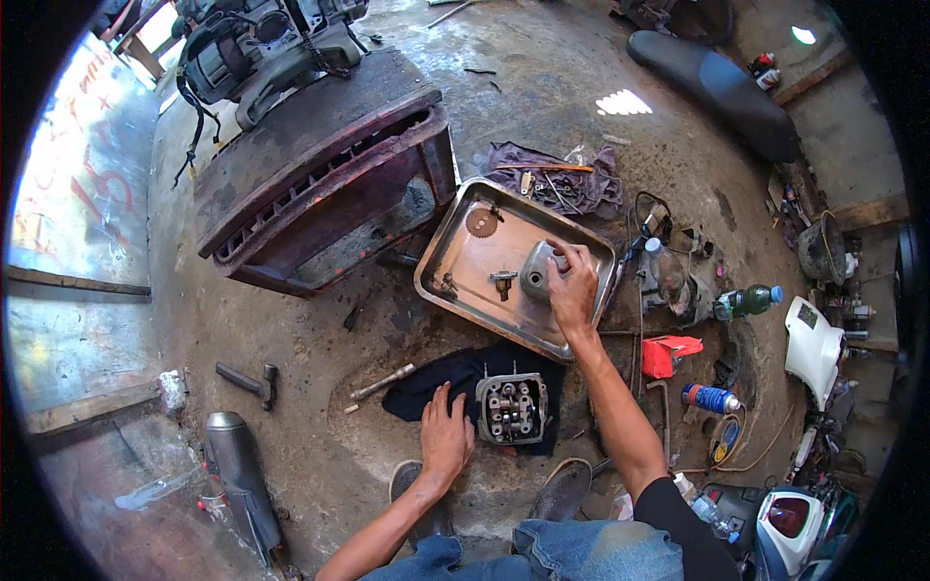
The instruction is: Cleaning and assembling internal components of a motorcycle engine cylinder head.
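Observation:
A metal tray (pixel 445 297) holds a grey cast-metal engine cover (pixel 536 278) with a round hole. My right hand (pixel 573 281) is closed over the cover's right side, fingers on its top. Left of it in the tray lie a small metal fitting (pixel 503 283) and a toothed sprocket (pixel 482 223). Nearer to me, a cylinder head (pixel 512 409) sits with its valve gear facing up on a dark cloth (pixel 412 396). My left hand (pixel 447 438) rests with fingers stretched out, left of the cylinder head and over the cloth's edge, holding nothing.
Left of the tray stands a dark bench (pixel 320 165) bearing an engine (pixel 262 48). A hammer (pixel 252 383) and an exhaust muffler (pixel 239 474) lie at left. To the right are a red box (pixel 670 355), a spray can (pixel 710 398) and a green bottle (pixel 748 302).

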Demonstrator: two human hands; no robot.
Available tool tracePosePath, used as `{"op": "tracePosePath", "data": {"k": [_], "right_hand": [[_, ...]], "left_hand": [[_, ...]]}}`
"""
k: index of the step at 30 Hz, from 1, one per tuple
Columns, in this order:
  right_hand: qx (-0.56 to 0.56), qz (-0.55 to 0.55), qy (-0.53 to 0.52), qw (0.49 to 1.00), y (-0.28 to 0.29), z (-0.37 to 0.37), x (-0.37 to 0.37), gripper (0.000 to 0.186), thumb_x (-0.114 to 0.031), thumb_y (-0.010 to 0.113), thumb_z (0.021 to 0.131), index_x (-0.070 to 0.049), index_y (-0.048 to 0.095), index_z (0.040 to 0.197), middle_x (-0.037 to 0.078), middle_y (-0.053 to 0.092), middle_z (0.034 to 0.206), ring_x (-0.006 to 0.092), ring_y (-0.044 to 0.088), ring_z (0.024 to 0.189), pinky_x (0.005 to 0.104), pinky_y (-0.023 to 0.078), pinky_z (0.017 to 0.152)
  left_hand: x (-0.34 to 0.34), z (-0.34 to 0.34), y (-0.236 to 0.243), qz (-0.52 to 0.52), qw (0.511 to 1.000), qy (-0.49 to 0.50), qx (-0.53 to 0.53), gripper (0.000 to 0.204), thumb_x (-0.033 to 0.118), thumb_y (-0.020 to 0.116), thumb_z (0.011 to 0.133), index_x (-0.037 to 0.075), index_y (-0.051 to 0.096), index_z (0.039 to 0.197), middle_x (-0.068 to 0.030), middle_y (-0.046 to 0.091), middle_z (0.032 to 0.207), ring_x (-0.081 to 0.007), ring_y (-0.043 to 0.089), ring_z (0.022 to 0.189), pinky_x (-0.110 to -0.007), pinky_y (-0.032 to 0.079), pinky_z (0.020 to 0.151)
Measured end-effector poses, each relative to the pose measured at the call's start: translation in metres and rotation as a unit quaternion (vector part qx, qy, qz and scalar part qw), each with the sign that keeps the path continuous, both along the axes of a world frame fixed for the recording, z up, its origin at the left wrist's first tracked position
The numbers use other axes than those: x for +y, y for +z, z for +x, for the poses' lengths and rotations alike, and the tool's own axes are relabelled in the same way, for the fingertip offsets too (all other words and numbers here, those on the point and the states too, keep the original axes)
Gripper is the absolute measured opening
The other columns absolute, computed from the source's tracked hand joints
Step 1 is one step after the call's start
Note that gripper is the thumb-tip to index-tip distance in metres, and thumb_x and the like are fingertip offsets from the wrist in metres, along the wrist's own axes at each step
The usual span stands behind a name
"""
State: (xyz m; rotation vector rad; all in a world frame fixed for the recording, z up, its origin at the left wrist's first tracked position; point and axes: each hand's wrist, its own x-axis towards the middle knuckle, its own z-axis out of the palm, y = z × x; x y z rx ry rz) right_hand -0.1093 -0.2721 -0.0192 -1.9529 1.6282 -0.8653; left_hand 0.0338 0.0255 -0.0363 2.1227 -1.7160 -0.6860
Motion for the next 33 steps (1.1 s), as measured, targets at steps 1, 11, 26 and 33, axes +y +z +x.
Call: {"op": "tracePosePath", "data": {"k": [1,11,26,33], "right_hand": [[-0.015,0.015,-0.013,1.000,-0.001,-0.002,0.000,0.029,-0.005,0.069,0.093,-0.007,0.076,0.121,0.012,0.067,0.108,0.0268,0.068,0.089,0.0382,0.056,0.080],[-0.025,-0.055,-0.043,0.997,-0.008,-0.022,-0.074,0.021,-0.007,0.070,0.095,-0.005,0.077,0.115,0.015,0.067,0.104,0.0297,0.070,0.087,0.0399,0.057,0.081],[-0.076,0.083,-0.117,0.987,0.017,-0.045,-0.033,0.027,-0.028,0.073,0.101,-0.004,0.076,0.112,0.008,0.074,0.083,0.0158,0.071,0.075,0.0318,0.054,0.069],[-0.025,0.148,0.046,0.988,0.019,-0.101,0.111,0.014,-0.011,0.075,0.093,-0.002,0.077,0.104,0.015,0.074,0.096,0.0242,0.072,0.084,0.0356,0.056,0.076]], "left_hand": [[0.000,0.001,0.000,0.005,1.000,0.006,0.010,0.050,0.009,0.066,0.089,-0.003,0.056,0.137,-0.0304,0.047,0.152,-0.0464,0.046,0.141,-0.054,0.039,0.116],[-0.010,0.006,0.008,0.018,0.998,0.037,0.044,0.043,0.006,0.065,0.089,-0.002,0.061,0.131,-0.0289,0.052,0.145,-0.0463,0.056,0.127,-0.052,0.048,0.107],[-0.011,0.009,0.012,0.054,0.996,0.038,0.058,0.045,0.004,0.064,0.088,0.000,0.060,0.133,-0.0271,0.050,0.148,-0.0467,0.056,0.127,-0.051,0.048,0.107],[-0.003,0.009,0.004,0.005,0.999,0.019,0.025,0.048,0.007,0.065,0.090,0.005,0.057,0.137,-0.0241,0.049,0.151,-0.0467,0.057,0.126,-0.051,0.050,0.105]]}}
